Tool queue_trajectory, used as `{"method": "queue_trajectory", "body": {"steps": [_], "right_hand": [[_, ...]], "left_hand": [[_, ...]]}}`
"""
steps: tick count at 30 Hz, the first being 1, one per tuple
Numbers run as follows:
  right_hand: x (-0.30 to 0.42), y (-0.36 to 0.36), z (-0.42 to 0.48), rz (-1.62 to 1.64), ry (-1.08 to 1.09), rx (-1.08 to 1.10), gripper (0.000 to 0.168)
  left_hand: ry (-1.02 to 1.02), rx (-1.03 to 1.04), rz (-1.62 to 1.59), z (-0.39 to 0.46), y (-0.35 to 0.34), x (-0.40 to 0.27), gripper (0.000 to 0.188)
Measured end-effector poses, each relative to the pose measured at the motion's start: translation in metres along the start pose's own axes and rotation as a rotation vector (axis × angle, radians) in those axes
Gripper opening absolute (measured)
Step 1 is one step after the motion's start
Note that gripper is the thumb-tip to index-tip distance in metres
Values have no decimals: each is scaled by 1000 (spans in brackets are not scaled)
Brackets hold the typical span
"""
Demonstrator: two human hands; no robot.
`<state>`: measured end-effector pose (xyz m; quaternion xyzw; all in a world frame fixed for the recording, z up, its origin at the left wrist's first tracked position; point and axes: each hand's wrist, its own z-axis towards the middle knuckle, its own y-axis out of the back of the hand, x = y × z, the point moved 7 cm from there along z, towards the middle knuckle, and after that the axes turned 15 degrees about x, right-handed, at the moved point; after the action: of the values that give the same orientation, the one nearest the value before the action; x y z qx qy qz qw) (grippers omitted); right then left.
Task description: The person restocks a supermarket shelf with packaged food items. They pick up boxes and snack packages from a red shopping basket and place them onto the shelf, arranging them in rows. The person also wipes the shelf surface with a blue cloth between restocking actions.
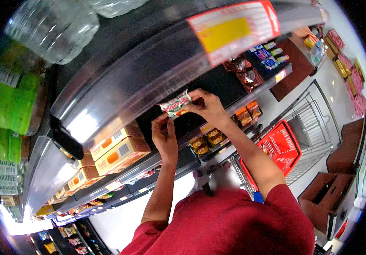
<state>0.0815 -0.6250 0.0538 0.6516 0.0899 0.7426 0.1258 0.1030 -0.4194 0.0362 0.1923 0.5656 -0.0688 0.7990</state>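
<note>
A small white snack packet with red and green print [176, 105] is held up in front of a dark store shelf [183, 122]. My left hand [164, 132] pinches its lower left end between thumb and fingers. On its right end, the thumb and fingers of my right hand [206, 104] grip the wrapper. Cream and brown cartons [122, 153] stand on the shelf to the left of my left hand. Yellow and brown packets [208, 140] lie on a lower shelf, below my right hand.
A clear shelf edge with a price sign [237, 30] curves above my hands. Plastic bottles [55, 28] and green packs [7, 95] are at the upper left. A wire shopping cart [320, 140] with a red basket [280, 148] stands at the right, near brown display boxes [326, 200].
</note>
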Motion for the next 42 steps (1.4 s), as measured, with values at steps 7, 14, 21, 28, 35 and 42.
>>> {"method": "queue_trajectory", "body": {"steps": [7, 14, 21, 28, 35, 42], "right_hand": [[-42, -34, 90, -418, 201, -176, 44], [-8, -59, 93, -269, 302, -188, 29], [-73, -76, 134, -202, 226, -170, 16], [-100, -71, 139, -250, 106, -160, 25], [-11, -52, 90, -191, 208, -158, 26], [-52, -53, 114, -352, 126, -142, 21]], "left_hand": [[-70, -139, 171, 46, 20, 56, 30], [-35, -175, 93, 68, 42, 98, 31], [110, -134, -175, 78, 40, 87, 35], [-139, -132, 245, 92, 22, 76, 37], [-2, -99, 185, 84, 44, 98, 38], [-75, -64, 93, 83, 27, 81, 43]]}}
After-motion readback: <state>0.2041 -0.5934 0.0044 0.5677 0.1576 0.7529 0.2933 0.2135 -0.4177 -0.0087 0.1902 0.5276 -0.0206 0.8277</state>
